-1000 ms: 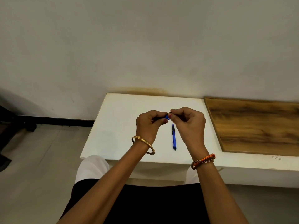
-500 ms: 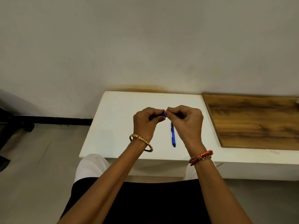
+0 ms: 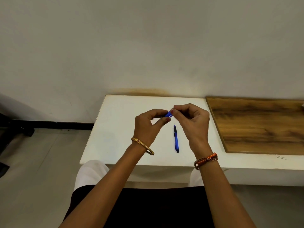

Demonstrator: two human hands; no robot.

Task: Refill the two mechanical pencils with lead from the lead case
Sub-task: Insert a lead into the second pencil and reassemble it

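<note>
A blue mechanical pencil (image 3: pixel 176 139) lies on the white table (image 3: pixel 118 132), tip pointing away from me, just below and between my hands. My left hand (image 3: pixel 148 124) is closed around a small blue item (image 3: pixel 168 114), which is raised above the table. Only its short blue end with a pale strip shows between the fingertips. I cannot tell whether it is the second pencil or the lead case. My right hand (image 3: pixel 192 122) pinches the exposed end of that item with thumb and forefinger. The rest of the item is hidden inside my left fist.
A wooden board (image 3: pixel 259 125) lies on the table's right part, against the wall. The table's left edge drops to a grey floor, where a dark base (image 3: pixel 19 127) stands by the wall. My knees sit under the front edge.
My hands have drawn slightly apart, so more of the blue item shows between the fingertips. The pencil on the table has not moved.
</note>
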